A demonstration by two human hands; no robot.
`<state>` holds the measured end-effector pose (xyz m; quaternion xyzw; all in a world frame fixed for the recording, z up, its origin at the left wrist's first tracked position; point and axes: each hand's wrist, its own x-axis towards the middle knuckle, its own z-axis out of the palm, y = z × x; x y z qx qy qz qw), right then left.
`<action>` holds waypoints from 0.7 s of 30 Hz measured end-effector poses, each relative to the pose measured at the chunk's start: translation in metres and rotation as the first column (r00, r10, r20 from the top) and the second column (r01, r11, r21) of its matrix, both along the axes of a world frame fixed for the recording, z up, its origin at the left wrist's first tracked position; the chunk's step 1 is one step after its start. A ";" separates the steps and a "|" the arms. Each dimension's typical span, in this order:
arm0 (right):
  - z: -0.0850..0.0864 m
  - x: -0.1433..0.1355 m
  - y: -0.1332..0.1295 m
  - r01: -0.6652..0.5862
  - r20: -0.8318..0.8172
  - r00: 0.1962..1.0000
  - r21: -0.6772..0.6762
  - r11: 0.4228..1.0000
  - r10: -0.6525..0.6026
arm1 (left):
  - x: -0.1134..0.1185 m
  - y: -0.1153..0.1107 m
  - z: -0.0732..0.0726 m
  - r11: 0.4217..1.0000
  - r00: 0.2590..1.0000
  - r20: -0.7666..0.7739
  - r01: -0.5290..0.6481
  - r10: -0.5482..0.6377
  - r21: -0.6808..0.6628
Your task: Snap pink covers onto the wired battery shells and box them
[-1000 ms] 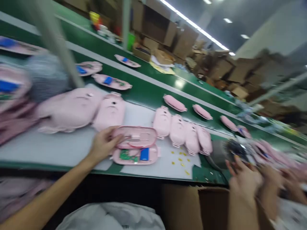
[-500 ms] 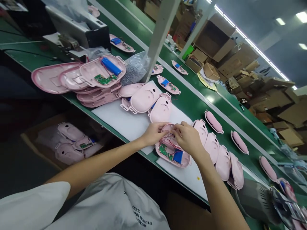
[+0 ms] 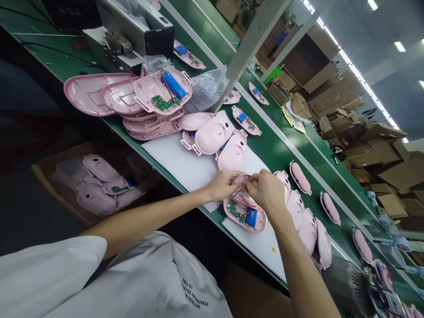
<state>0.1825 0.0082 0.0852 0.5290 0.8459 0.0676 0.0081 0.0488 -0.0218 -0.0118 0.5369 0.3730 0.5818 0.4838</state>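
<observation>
My left hand (image 3: 225,184) is closed on the edge of a pink shell half (image 3: 239,178), which is raised above its other half. Inside that shell half, the fingers of my right hand (image 3: 269,190) are pinched together; what they hold is hidden. Below the hands lies the open lower shell half (image 3: 261,227), with a green circuit board (image 3: 236,213) and a blue battery (image 3: 251,217) in it. Thin red wires (image 3: 244,198) run between the two halves.
Pink shells (image 3: 213,134) lie on white foam (image 3: 165,152) to the left, beside stacked open shells (image 3: 162,95). More closed shells (image 3: 308,229) line the right, near a grey machine (image 3: 344,278). A metal post (image 3: 251,48) rises behind. A carton (image 3: 49,187) sits below the bench.
The camera view has shifted slightly, so the bench items sit a little differently in the picture. Both hands stay at the same shell, with only small finger movement.
</observation>
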 end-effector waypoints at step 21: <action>-0.040 0.027 -0.039 -0.244 -0.594 0.799 -0.185 0.952 0.090 | -0.003 0.008 0.006 0.997 0.972 -0.233 -0.051 0.038 -0.050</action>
